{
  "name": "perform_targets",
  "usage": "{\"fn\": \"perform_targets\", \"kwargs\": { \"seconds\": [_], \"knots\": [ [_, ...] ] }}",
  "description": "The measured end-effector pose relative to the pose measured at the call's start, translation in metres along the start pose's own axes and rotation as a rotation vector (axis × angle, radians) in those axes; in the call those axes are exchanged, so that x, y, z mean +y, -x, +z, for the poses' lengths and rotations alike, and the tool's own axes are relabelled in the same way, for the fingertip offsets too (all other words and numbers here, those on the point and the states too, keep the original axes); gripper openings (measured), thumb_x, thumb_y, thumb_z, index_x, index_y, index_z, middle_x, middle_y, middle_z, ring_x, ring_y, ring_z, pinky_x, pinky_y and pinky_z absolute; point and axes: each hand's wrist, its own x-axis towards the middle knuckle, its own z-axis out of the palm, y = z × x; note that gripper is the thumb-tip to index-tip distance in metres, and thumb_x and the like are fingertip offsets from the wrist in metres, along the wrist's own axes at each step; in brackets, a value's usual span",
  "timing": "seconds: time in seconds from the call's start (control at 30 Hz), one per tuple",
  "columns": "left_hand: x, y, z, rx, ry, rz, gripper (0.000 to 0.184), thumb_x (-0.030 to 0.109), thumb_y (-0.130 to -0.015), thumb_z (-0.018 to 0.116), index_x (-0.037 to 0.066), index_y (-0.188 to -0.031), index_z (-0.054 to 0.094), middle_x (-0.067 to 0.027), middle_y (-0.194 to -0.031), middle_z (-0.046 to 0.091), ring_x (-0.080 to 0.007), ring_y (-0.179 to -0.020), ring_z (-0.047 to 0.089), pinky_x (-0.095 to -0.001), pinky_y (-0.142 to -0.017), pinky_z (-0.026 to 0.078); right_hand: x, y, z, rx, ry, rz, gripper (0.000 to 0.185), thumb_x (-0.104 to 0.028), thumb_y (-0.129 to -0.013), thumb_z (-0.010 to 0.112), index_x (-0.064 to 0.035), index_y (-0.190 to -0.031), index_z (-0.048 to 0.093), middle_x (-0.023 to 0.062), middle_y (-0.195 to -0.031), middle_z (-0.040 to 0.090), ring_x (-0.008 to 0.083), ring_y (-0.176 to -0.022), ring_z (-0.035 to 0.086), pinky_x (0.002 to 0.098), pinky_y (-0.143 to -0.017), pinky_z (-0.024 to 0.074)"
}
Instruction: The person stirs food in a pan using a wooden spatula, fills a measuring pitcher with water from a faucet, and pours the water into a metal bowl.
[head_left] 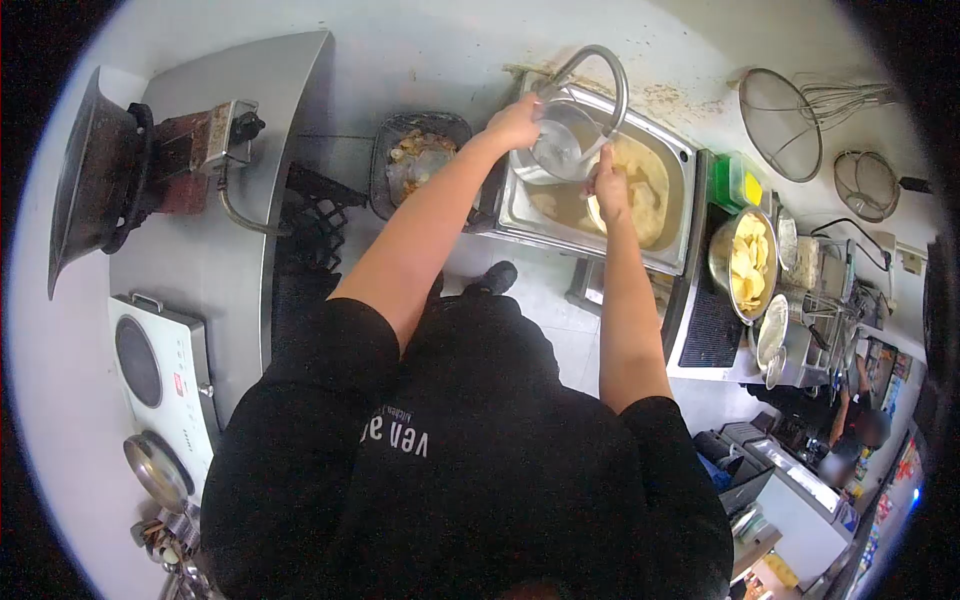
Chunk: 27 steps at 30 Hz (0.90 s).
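Note:
A metal sink [512,205] holds cloudy water with a large pale mass [650,205] in it. Over its left side is a clear round container [560,140], tilted, below the curved metal faucet [618,75]. My left hand [515,123] is closed on the container's left rim. Close to the container's right side and the faucet's end, my right hand [608,188] has its fingers curled; what they hold is too small to make out.
A strainer basket with food scraps [425,155] sits left of the sink. To the right are a bowl of pale slices [748,262], a green container [735,182] and hanging strainers [780,125]. An induction cooker [160,380] stands far left. Another person [855,425] is far right.

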Motion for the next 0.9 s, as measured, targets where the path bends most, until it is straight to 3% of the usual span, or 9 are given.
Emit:
{"fn": "perform_targets", "kwargs": {
  "seconds": [0.17, 0.7, 0.9],
  "knots": [
    [-0.005, 0.002, 0.001, 0.040, 0.032, 0.074, 0.054, 0.014, -0.075, 0.054, 0.012, -0.127, 0.040, -0.0194, -0.115, 0.056, -0.0362, -0.108, 0.054, -0.0415, -0.089, 0.043, -0.006, 0.007, 0.002, 0.004, 0.018, -0.035, 0.064, -0.053, -0.092, 0.038, -0.0058, -0.049, 0.044, 0.0059, -0.043, 0.040, 0.0174, -0.039, 0.043, 0.0319, -0.040, 0.0402],
    [-0.011, -0.001, 0.003, 0.048, 0.051, 0.033, 0.059, 0.006, -0.069, 0.055, 0.009, -0.126, 0.038, -0.0235, -0.111, 0.057, -0.0382, -0.105, 0.055, -0.0446, -0.087, 0.043, -0.007, 0.005, -0.001, 0.022, 0.128, -0.067, 0.067, -0.055, -0.091, 0.037, -0.0033, -0.050, 0.047, 0.0080, -0.045, 0.045, 0.0190, -0.040, 0.047, 0.0317, -0.041, 0.0421],
    [-0.006, 0.000, 0.003, 0.050, 0.041, 0.026, 0.061, 0.007, -0.068, 0.056, 0.010, -0.127, 0.039, -0.0239, -0.107, 0.059, -0.0389, -0.103, 0.055, -0.0451, -0.085, 0.044, 0.015, -0.018, -0.010, 0.051, 0.238, -0.007, 0.071, -0.058, -0.090, 0.034, -0.0007, -0.051, 0.050, 0.0135, -0.050, 0.053, 0.0232, -0.048, 0.057, 0.0357, -0.052, 0.0477]
  ]
}}
